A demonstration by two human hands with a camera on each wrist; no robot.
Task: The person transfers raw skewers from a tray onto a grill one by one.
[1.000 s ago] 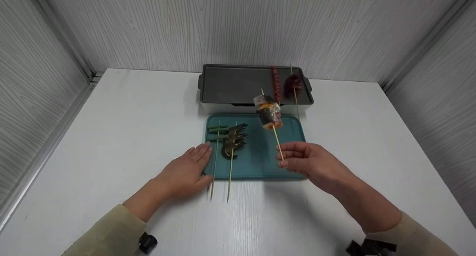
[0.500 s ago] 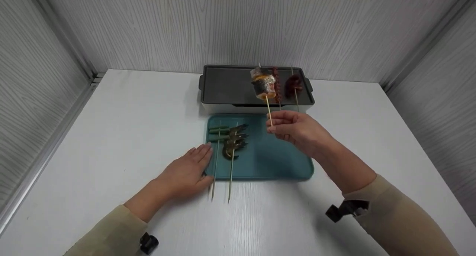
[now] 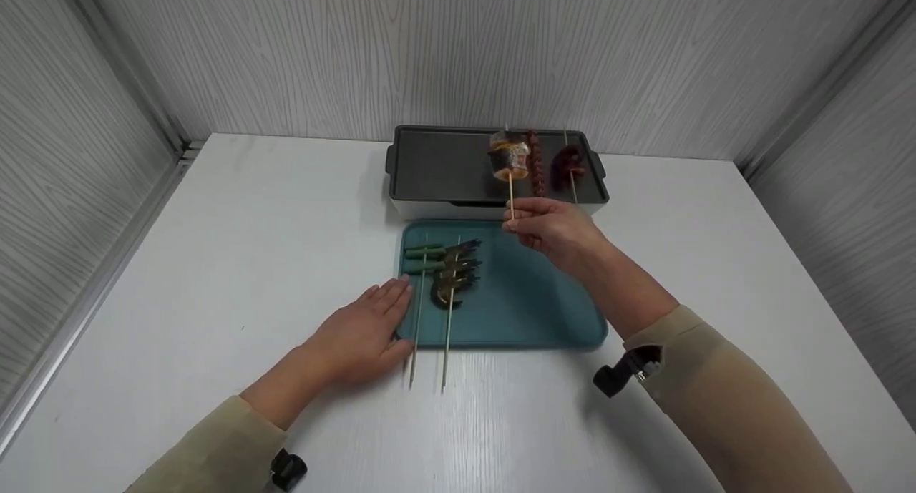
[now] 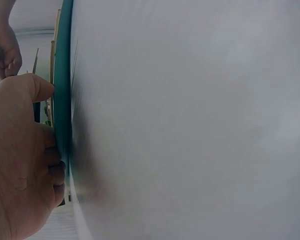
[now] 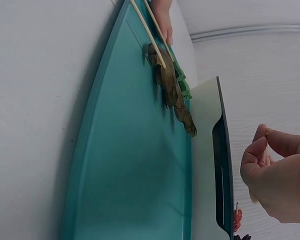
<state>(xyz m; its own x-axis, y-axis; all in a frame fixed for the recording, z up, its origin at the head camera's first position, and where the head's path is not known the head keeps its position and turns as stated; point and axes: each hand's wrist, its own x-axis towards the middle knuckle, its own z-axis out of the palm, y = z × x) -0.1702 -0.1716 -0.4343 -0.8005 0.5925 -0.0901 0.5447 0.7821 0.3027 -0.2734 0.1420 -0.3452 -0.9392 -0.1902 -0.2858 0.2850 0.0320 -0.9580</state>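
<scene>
My right hand (image 3: 554, 234) pinches the bare stick of a skewer (image 3: 509, 157) threaded with thick chunks of silvery-skinned, orange-fleshed fish. The chunks are over the dark griddle (image 3: 444, 167), left of a thin skewer of small red pieces (image 3: 537, 167); I cannot tell whether they touch the plate. My left hand (image 3: 365, 332) lies with straight fingers against the left edge of the teal tray (image 3: 529, 314). On the tray's left side lie a shrimp skewer (image 3: 455, 275) and a skewer of green pieces (image 3: 425, 252), their sticks overhanging the front edge.
At the griddle's right end lies a skewer with a dark red, octopus-like piece (image 3: 567, 165). The griddle stands behind the tray, close to the back wall (image 3: 444, 49). A white table (image 3: 286, 214) carries everything, with a side wall (image 3: 71, 157) at left.
My right hand has carried the fish skewer forward and left from above the tray to over the griddle, lowering it lately. The left hand has stayed put.
</scene>
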